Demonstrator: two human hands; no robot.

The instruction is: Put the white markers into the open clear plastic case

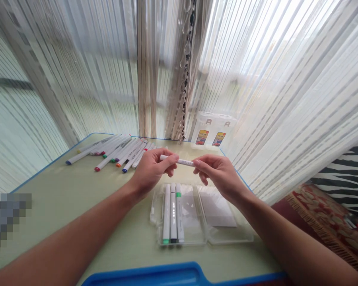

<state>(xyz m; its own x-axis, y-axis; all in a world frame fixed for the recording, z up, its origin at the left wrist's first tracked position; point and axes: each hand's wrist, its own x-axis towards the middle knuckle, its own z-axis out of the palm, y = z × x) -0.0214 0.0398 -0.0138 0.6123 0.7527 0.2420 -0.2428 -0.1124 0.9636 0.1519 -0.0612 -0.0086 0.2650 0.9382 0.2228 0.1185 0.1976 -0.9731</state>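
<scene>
The left hand [153, 167] and right hand [216, 169] together pinch 1 white marker [185, 162], seemingly turning it near the open case [194, 224]; the next move likely needs 1 grip loosened.

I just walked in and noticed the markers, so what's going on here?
A person holds one white marker between the left hand and right hand. An open clear case lies on the table nearby, with three markers side by side in its left half. More loose markers lie toward the far left, and a labelled clear container stands at the far edge.
</scene>
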